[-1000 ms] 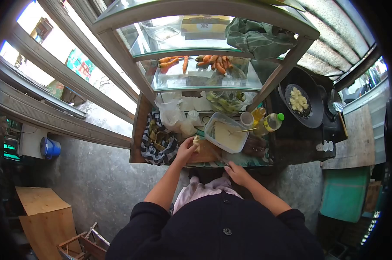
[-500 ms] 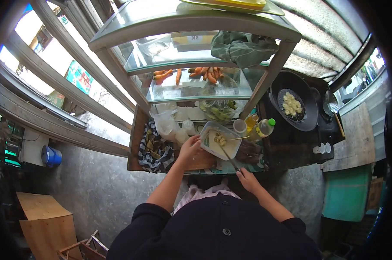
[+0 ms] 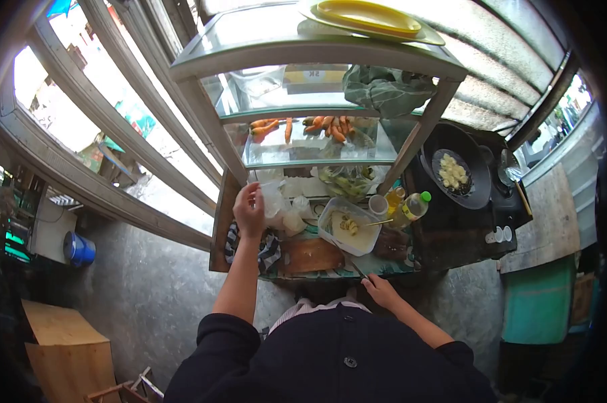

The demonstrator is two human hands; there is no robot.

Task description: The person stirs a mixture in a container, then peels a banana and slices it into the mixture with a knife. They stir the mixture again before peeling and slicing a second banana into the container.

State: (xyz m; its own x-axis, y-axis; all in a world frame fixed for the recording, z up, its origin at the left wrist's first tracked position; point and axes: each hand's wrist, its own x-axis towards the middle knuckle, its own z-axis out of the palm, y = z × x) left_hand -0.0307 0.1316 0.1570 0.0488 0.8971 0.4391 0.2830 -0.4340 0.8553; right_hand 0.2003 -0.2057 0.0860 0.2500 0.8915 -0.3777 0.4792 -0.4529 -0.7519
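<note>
My right hand is closed around the handle of a knife, whose blade points toward a plastic tub at the counter's front edge. Pale batter fills the tub's bottom, with yellowish pieces lying in it and a spoon leaning on its right rim. Raised on the left is my left hand, fingers loosely bent and apart, nothing visible in them. It is over the counter beside a clear plastic bag. Below it, a checkered cloth is partly hidden by my forearm.
A wooden board lies left of the tub. Bottles, including a green-capped one, and a cup stand to its right. Farther right, a wok holds frying pieces. A glass cabinet with carrots rises behind.
My left hand has left the tub's rim and moved left and up toward the plastic bag. The knife has come out of the batter toward me. The view has shifted slightly.
</note>
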